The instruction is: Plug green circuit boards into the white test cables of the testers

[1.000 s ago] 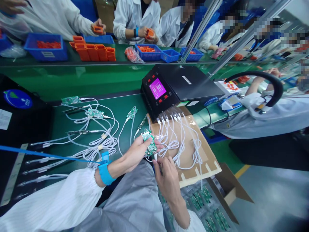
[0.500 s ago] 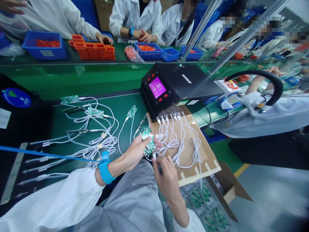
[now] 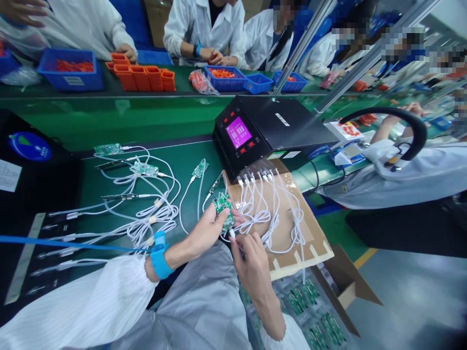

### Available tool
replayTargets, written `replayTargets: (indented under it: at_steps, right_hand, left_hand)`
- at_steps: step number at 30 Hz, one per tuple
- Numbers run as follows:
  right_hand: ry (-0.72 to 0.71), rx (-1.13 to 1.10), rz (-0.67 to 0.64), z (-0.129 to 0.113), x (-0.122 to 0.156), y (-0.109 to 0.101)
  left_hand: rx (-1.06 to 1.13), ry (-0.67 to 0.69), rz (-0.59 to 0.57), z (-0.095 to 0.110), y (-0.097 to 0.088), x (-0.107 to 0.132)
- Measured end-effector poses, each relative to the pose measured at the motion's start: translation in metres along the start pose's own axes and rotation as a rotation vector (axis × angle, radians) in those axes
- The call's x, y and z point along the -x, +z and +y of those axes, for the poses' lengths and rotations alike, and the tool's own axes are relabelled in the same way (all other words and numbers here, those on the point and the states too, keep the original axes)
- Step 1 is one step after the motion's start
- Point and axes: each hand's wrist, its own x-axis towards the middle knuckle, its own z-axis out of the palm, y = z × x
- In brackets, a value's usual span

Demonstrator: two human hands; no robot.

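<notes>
My left hand [image 3: 206, 226] grips a green circuit board [image 3: 223, 210] by its edges, with the thumb lying across its face. At the board's lower end, my right hand [image 3: 251, 260] pinches the white plug of a USB cable [image 3: 232, 234]. The plug meets the board's edge; whether it is fully seated I cannot tell. Behind the held board lies a narrow circuit board [image 3: 213, 187] seen edge-on with a white cable. Farther left, another circuit board [image 3: 200, 168] rests on the green table with a cable attached.
A black tester [image 3: 270, 131] with a lit pink screen stands ahead, white cables running from its front over cardboard [image 3: 292, 218]. Bundled white cables [image 3: 156, 218] and several boards lie left. Trays of boards [image 3: 310, 311] sit low right. Co-workers sit across and at right.
My left thumb has shifted slightly lower on the board, which is still held in the same place. Across the bench, a co-worker's hand has moved left behind the orange holders.
</notes>
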Motion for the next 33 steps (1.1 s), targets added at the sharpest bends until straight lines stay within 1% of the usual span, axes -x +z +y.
replayTargets:
  at_steps: [5, 8, 10, 15, 18, 20, 24, 28, 33]
  right_hand:
    - [-0.004, -0.015, 0.023, -0.005, -0.001, 0.002]
    - [-0.011, -0.031, 0.011, -0.004, -0.002, 0.002]
    - [-0.012, -0.034, 0.021, -0.003, -0.003, 0.000]
    - [-0.003, -0.014, 0.118, -0.002, -0.009, -0.004]
    - [0.025, 0.003, 0.140, -0.004, -0.008, -0.002]
    - [0.040, 0.004, 0.139, -0.005, -0.007, 0.001]
    - [0.067, -0.014, 0.184, -0.006, -0.005, 0.006]
    - [0.088, -0.016, 0.237, -0.005, -0.004, 0.008]
    - [0.060, 0.003, 0.246, -0.004, -0.003, 0.006]
  left_hand:
    - [-0.016, -0.020, -0.042, 0.007, -0.001, 0.001]
    - [-0.030, -0.051, -0.039, 0.013, -0.001, 0.002]
    - [-0.044, -0.045, 0.000, 0.014, 0.000, 0.001]
    - [-0.121, 0.045, 0.154, 0.011, 0.005, -0.006]
    - [-0.077, 0.042, 0.270, 0.012, 0.008, -0.007]
    - [-0.061, 0.030, 0.313, 0.013, 0.009, -0.005]
    - [-0.031, -0.002, 0.283, 0.015, 0.011, -0.001]
    - [0.020, 0.013, 0.283, 0.013, 0.014, -0.002]
    - [-0.078, 0.057, 0.272, 0.008, 0.014, -0.005]
